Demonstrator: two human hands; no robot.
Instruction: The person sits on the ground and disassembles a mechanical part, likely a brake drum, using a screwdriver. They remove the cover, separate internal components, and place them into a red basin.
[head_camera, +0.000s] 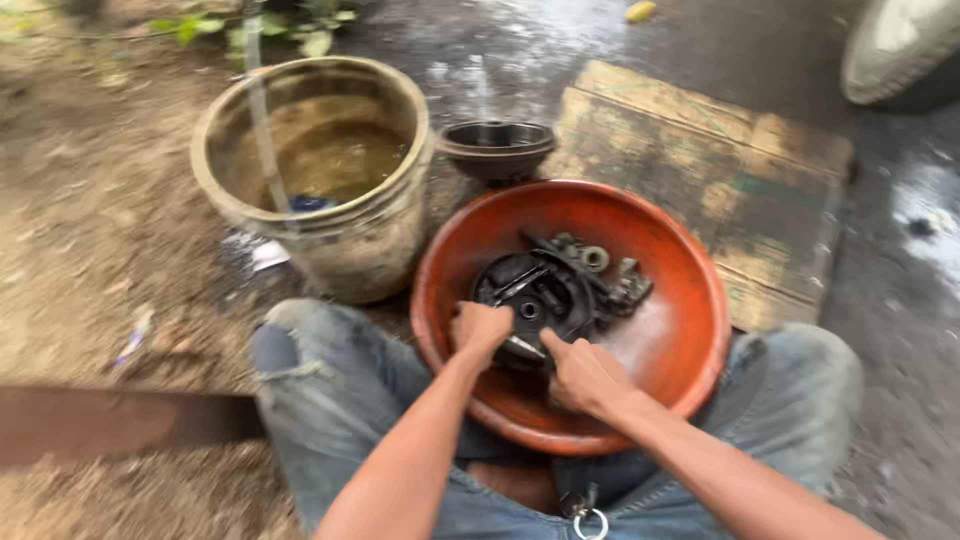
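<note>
Nearest me, my right hand (583, 375) pins the black round metal part (535, 297) with fingers curled while my left hand (480, 330) fists its near edge inside the red bowl (680, 340); greasy, it could slip, scattering the loose nuts (596, 258) toward the far-left bucket (330, 170).

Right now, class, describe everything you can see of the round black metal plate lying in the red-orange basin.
The round black metal plate lies flat in the bottom of the red-orange basin, looking greasy and dark. It has a central hole and curved parts mounted on its face. Small dark metal pieces and a ring-shaped part lie beside it. The left hand grips its near-left edge; the right hand presses a finger at its near edge. The picture is blurred, so finer details are unclear.
</note>
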